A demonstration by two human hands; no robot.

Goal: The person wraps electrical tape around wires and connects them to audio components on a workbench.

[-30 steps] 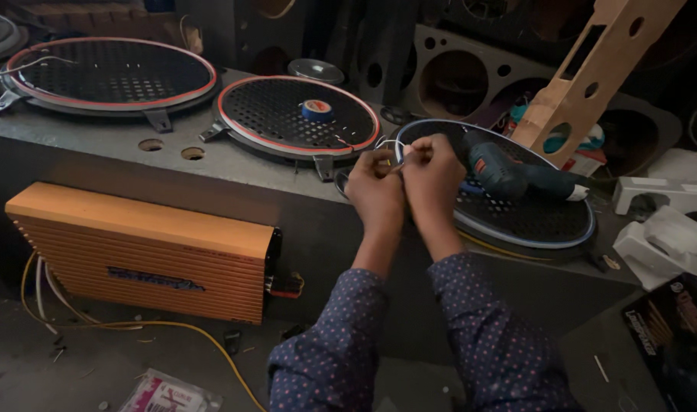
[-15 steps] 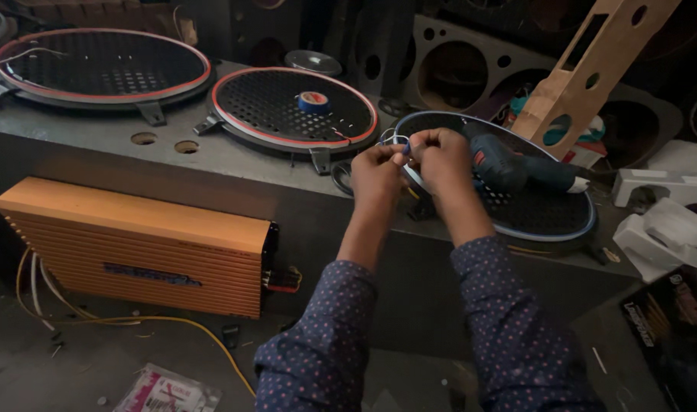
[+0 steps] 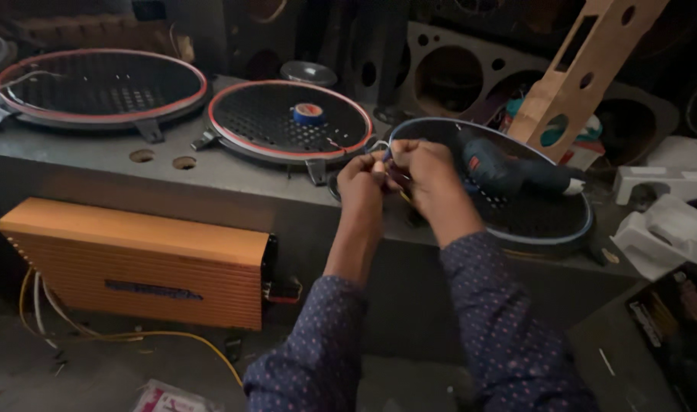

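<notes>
Head view | left hand (image 3: 361, 177), right hand (image 3: 425, 169) still pinched together on thin wire (image 3: 379, 145) (unmoved) | blue drill (image 3: 509, 172) beside.

Thin white wire (image 3: 378, 145), pinched between the fingertips of the left hand (image 3: 361, 181) and right hand (image 3: 423, 169), which meet above the near-left rim of the grille (image 3: 551, 229). The wire runs in a short loop from the fingers toward that rim. The grille is a round, black, perforated disc with a pale blue edge, lying flat on the grey bench. Details of the wire's end are hidden by the fingers.
</notes>
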